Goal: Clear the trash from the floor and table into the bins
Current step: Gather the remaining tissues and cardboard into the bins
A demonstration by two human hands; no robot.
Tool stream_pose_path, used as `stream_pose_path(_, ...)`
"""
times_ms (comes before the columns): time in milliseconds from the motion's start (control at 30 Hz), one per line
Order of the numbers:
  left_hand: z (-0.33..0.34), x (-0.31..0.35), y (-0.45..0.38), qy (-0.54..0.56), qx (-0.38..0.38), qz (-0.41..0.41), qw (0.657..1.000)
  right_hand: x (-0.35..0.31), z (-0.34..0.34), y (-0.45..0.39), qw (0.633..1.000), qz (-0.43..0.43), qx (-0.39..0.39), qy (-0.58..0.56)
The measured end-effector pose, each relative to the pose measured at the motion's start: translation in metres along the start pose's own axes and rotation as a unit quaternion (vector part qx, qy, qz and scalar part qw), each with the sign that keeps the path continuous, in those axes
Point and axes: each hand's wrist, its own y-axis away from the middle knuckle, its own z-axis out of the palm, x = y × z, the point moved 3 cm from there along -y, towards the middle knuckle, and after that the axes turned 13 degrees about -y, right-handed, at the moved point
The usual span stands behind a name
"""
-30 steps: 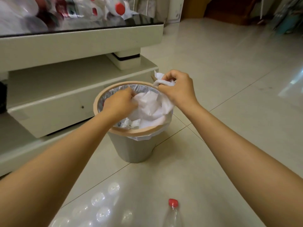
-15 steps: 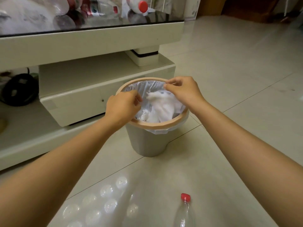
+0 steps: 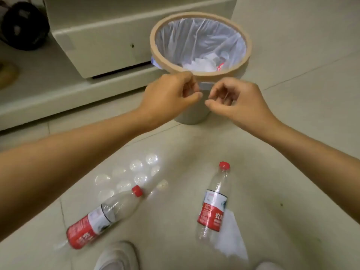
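Note:
A grey bin with a tan rim [image 3: 242, 61] and a clear liner stands on the tiled floor, with crumpled white paper [image 3: 202, 64] low inside it. My left hand [image 3: 171, 94] and my right hand [image 3: 237, 100] hover close together just in front of the bin's near rim, fingers curled, with nothing visible in either. Two empty plastic bottles with red caps and red labels lie on the floor nearer to me, one on the left [image 3: 109, 217] and one on the right [image 3: 214, 205]. A white sheet of paper [image 3: 231, 240] lies partly under the right bottle.
A cream low cabinet [image 3: 87, 45] with a step-like base stands behind and left of the bin. A black round object [image 3: 23, 26] sits on its ledge at the far left. My white shoe [image 3: 116, 256] shows at the bottom edge. Open tile lies to the right.
Both hands let go of the white paper, which dropped into the bin, and pulled back to the near side of the rim. The view tilted down, showing two bottles and a paper sheet.

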Motion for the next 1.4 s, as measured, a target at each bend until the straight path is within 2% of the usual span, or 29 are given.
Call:
stream_pose_path(167, 0.048, -0.008, 0.065, -0.047, -0.156, 0.017, 0.986, 0.046, 0.018, 0.082, 0.983, 0.096, -0.139, 0.069)
stream_pose_path(300, 0.080, -0.012, 0.102, -0.059, -0.253, 0.018, 0.965, 0.084, 0.025, 0.135, 0.920, 0.092, -0.292, 0.247)
stream_pose_path(433, 0.099, -0.006, 0.119, -0.064, -0.316, 0.025, 0.946, 0.109, 0.027, 0.173, 0.864, 0.109, -0.380, 0.312)
stream_pose_path(567, 0.107, 0.002, 0.117, -0.059, -0.324, 0.029, 0.944, 0.125, 0.028, 0.191, 0.809, 0.129, -0.445, 0.361)
stream_pose_path(833, 0.110, 0.013, 0.112, -0.058, -0.318, 0.045, 0.945, 0.138, 0.045, 0.223, 0.793, 0.203, -0.447, 0.359)
stream_pose_path(967, 0.111, 0.009, 0.112, -0.061, -0.314, 0.042, 0.947, 0.142, 0.055, 0.232, 0.773, 0.186, -0.474, 0.379)
stream_pose_path(1067, 0.112, 0.007, 0.112, -0.061, -0.313, 0.040, 0.947, 0.146, 0.061, 0.241, 0.757, 0.113, -0.516, 0.386)
stream_pose_path(1133, 0.112, 0.007, 0.111, -0.059, -0.312, 0.041, 0.947, 0.149, 0.058, 0.246, 0.706, 0.146, -0.572, 0.392)
stream_pose_path(1200, 0.112, 0.007, 0.110, -0.054, -0.312, 0.041, 0.948, 0.156, 0.056, 0.242, 0.719, 0.124, -0.553, 0.402)
stream_pose_path(1233, 0.113, 0.007, 0.110, -0.052, -0.311, 0.039, 0.948, 0.147, 0.058, 0.242, 0.724, 0.127, -0.570, 0.366)
stream_pose_path(1267, 0.113, 0.007, 0.110, -0.051, -0.310, 0.038, 0.949, 0.133, 0.059, 0.231, 0.745, 0.129, -0.576, 0.312)
stream_pose_path(1400, 0.115, 0.005, 0.109, -0.050, -0.310, 0.025, 0.949, 0.094, 0.051, 0.159, 0.865, 0.195, -0.454, 0.086)
